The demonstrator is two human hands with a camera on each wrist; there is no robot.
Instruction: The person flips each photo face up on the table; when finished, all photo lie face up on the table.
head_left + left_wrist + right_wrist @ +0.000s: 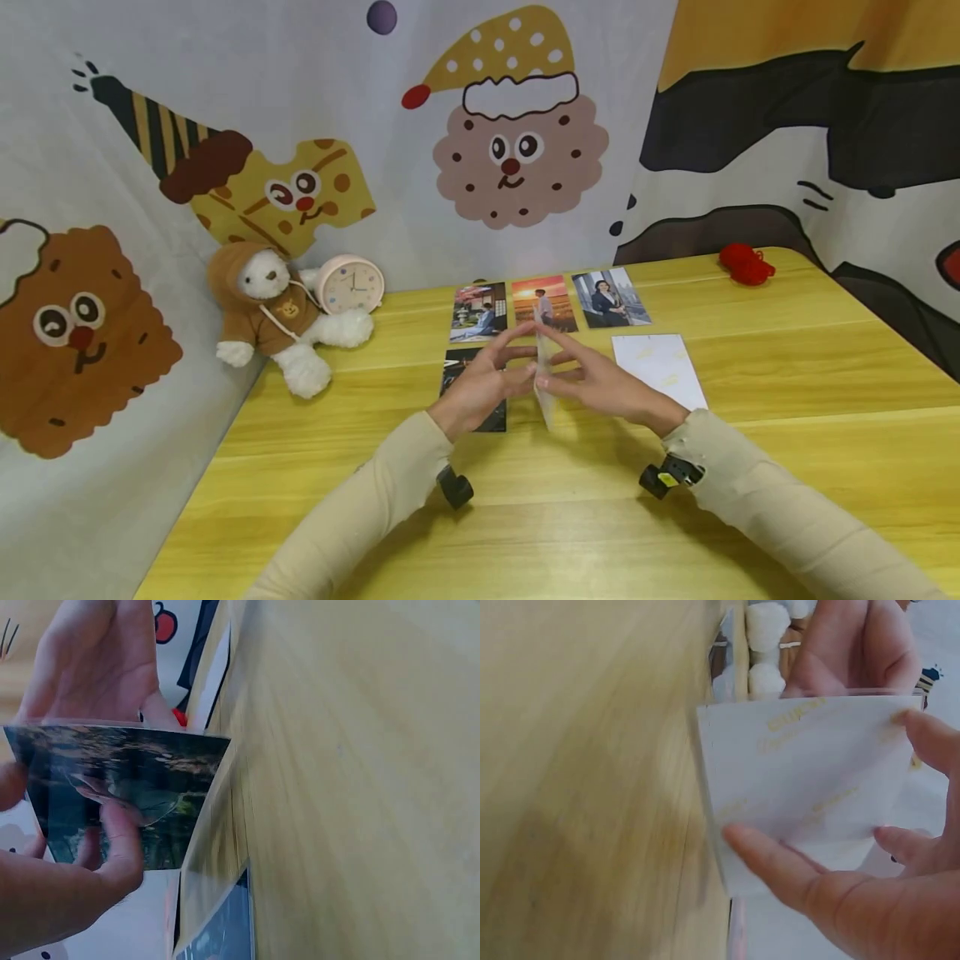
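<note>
Between both hands a photo print (543, 400) stands upright, seen almost edge-on in the head view. Its dark picture side (161, 776) faces the left hand, and its white back (802, 769) with faint yellow lettering faces the right hand. My left hand (478, 390) holds it with the thumb against the picture and the fingers near the far edge. From the other side my right hand (609, 385) grips it, thumb on the back. Below the left hand lies a dark photo (492, 419), partly hidden. A white sheet with yellow marks (660, 367) lies beyond the right forearm.
Behind the hands lie a garden photo (477, 317), a sunset photo (528, 293) and an office-portrait photo (611, 298). A plush bear (288, 312) and a round clock (352, 286) sit at the back left. Red yarn (746, 264) lies at the table's (810, 467) back right, before a printed curtain (412, 233).
</note>
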